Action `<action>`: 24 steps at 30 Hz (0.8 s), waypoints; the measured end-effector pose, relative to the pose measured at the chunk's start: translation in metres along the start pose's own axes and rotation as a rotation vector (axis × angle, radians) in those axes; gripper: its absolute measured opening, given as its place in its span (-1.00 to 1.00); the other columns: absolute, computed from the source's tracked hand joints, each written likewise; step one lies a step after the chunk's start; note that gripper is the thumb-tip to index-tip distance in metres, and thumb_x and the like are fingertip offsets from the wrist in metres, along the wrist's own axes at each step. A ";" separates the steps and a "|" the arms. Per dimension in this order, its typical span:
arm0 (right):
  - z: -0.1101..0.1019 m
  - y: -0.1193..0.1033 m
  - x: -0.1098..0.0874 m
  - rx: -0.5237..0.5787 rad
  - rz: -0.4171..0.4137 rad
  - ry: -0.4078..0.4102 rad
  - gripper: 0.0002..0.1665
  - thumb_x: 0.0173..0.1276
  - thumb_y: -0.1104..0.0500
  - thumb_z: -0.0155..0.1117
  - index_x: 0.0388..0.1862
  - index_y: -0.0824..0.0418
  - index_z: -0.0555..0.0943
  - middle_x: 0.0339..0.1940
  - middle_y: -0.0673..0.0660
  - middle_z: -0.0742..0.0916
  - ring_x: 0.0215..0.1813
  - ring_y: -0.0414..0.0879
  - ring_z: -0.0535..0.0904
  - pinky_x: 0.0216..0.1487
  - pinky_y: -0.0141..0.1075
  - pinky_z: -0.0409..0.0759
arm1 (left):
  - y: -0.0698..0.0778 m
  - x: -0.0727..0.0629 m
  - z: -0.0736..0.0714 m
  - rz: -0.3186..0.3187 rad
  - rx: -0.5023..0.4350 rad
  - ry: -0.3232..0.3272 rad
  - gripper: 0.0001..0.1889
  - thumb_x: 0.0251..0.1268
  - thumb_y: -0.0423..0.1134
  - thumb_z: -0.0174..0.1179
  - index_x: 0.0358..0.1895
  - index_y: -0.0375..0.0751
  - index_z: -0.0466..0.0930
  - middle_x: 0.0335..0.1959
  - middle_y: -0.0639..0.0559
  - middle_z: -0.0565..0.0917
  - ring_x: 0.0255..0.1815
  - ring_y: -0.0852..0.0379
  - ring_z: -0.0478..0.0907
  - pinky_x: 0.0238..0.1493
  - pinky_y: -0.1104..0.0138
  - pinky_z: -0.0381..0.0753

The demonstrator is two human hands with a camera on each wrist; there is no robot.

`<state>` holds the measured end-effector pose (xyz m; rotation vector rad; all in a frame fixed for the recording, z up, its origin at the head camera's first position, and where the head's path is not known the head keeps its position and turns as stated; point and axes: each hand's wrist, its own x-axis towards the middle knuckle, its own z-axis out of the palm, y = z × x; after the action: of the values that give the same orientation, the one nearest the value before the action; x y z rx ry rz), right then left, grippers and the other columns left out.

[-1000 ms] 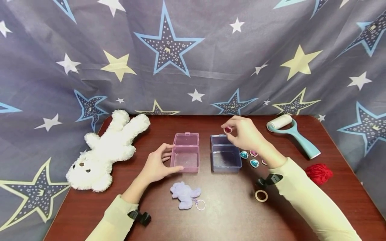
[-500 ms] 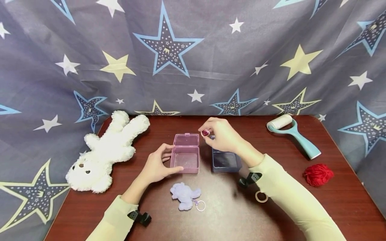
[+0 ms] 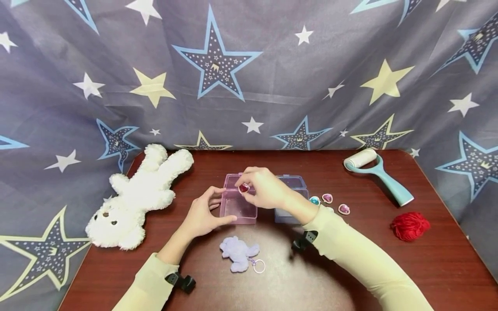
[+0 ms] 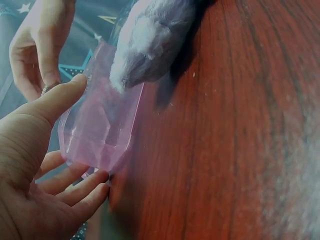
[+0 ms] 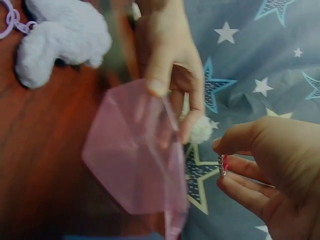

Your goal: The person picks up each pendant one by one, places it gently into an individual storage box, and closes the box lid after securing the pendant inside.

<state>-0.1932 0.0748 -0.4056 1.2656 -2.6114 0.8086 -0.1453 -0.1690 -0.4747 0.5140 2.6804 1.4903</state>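
An open-lidded pink see-through box [image 3: 246, 218] stands mid-table, bare inside. My left hand [image 3: 204, 212] holds its left side, thumb at the front and fingers behind. My right hand [image 3: 267, 190] pinches a red heart-shaped gem [image 3: 244, 188] with a sparkling rim between thumb and fingertips, above the box's back part. In the right wrist view the gem [image 5: 223, 164] shows edge-on, apart from the box. Under my right forearm is a blue see-through box [image 3: 293, 182], lid open, partly hidden. Right of it lie a blue gem [image 3: 314, 200] and pink gems [image 3: 344, 209], some partly covered by my sleeve.
A purple plush keychain [image 3: 238, 254] lies in front of the pink box. At the left a white teddy bear [image 3: 142, 185] lies on its back. On the right are a blue-handled lint roller [image 3: 389, 181] and red yarn [image 3: 410, 225]. A star-printed cloth hangs behind the table.
My right hand has carried the red gem leftward from above the blue box to above the pink one. The left hand stays on the pink box. My right sleeve now covers the wooden ring.
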 end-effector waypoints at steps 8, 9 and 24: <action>0.023 -0.007 0.004 -0.025 -0.022 -0.108 -0.77 0.31 0.25 0.51 -0.05 0.19 0.81 -0.15 0.05 0.82 -0.14 -0.12 0.71 0.06 -0.27 0.78 | 0.000 -0.001 0.001 0.016 0.000 0.014 -0.22 -0.05 -0.11 0.74 0.25 -0.20 0.54 0.33 -0.20 0.69 0.20 -0.26 0.76 0.25 -0.03 0.78; 0.025 -0.009 0.004 -0.030 -0.020 -0.118 -0.77 0.31 0.24 0.51 -0.05 0.19 0.81 -0.13 0.06 0.81 -0.16 -0.13 0.70 -0.02 -0.28 0.77 | 0.000 -0.001 0.001 0.016 -0.002 0.012 -0.22 -0.05 -0.11 0.74 0.26 -0.19 0.54 0.34 -0.20 0.69 0.20 -0.25 0.76 0.25 -0.03 0.78; 0.042 -0.016 0.012 -0.158 -0.018 -0.208 -0.85 0.29 0.16 0.58 -0.17 0.06 0.82 -0.15 0.02 0.83 -0.07 -0.11 0.78 0.03 -0.20 0.82 | -0.002 0.001 0.001 -0.006 -0.022 0.001 -0.23 -0.07 -0.12 0.75 0.24 -0.13 0.54 0.31 -0.19 0.70 0.21 -0.22 0.76 0.25 -0.01 0.78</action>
<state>-0.1845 0.0368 -0.4305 1.3927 -2.7537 0.4788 -0.1467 -0.1689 -0.4766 0.5032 2.6611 1.5166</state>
